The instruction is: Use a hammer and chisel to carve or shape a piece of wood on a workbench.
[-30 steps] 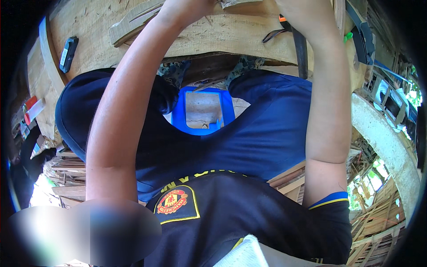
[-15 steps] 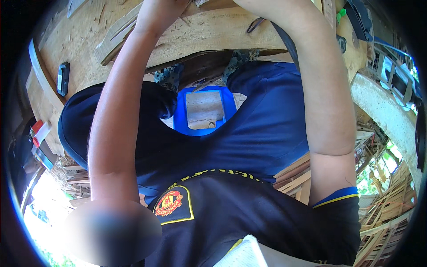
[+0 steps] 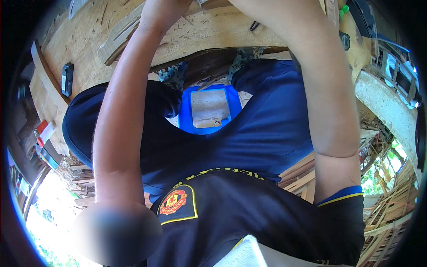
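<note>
Tan wooden strip on the desk, nearer the left hand than the right hand.
It lies leftward, long axis slanting up-right; both hands run past the upper edge, so I cannot tell either grip.

Daylight spreads evenly over your tabletop above the blue frame. Well below and left of that frame, glare burns out the background beside a smeared oval blur. Your trousers look darker left of it; lens distortion curves edges far around it.
</note>
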Demonstrator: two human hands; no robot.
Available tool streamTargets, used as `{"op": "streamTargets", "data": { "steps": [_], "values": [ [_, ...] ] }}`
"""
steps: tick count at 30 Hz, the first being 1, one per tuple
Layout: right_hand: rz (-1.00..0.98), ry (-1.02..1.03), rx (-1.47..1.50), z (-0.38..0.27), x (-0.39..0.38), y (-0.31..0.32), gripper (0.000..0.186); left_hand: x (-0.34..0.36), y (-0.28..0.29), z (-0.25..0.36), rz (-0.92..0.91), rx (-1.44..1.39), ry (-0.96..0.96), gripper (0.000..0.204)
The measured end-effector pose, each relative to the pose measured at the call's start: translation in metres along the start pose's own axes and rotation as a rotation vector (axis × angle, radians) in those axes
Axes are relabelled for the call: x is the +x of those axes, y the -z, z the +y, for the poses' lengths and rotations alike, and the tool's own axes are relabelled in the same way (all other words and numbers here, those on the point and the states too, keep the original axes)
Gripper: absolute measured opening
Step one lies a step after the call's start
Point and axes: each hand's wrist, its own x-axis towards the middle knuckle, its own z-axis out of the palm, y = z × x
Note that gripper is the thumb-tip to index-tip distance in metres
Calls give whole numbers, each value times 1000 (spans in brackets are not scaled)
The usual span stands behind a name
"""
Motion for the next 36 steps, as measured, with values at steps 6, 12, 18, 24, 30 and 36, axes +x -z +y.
{"op": "streamTargets", "data": {
  "steps": [6, 12, 18, 24, 30, 36],
  "values": [
    [-115, -166, 5, 12, -6, -10, 37, 3, -4, 7, 6, -24, 77, 15],
    [-28, -199, 46, 3, -3, 14, 36, 15, 0, -13, 211, -568, 373, 11],
    [-52, -210, 97, 13, -5, 8, 36, 2, 0, -15, 12, -652, 336, 7],
    [-217, -369, 52, 7, 0, 13, 37, 4, -5, -4, 56, -433, 265, 7],
    [-156, -282, 43, 11, -4, 5, 40, 4, -2, -3, 14, -363, 284, 8],
    [-244, -349, 27, 8, 0, 6, 41, 3, -1, -3, 27, -310, 258, 8]
  ]
}}
